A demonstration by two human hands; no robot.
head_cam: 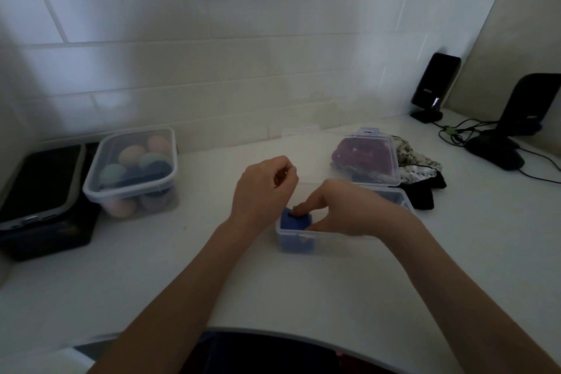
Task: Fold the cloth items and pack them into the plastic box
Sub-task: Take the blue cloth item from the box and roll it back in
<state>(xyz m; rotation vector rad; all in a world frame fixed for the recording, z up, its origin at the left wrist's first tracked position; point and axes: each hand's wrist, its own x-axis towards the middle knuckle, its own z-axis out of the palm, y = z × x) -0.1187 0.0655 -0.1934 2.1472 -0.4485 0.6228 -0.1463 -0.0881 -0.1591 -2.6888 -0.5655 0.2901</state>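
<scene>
Tabletop (303, 291): our white surface carries everything.
Left hand (264, 188): loosely curled, holding nothing we see.
Right hand (340, 206): fingers press the folded blue cloth (293, 223).
Cloth: inside the clear plastic box (334, 241).

Hardly any writing shows; the one mark is a short pale line of lettering on the face of the black upright device (434, 82) standing at the far right of the tabletop (212, 282), and it is too small and blurred to read; no label, number or brand can be made out on anything else.
</scene>
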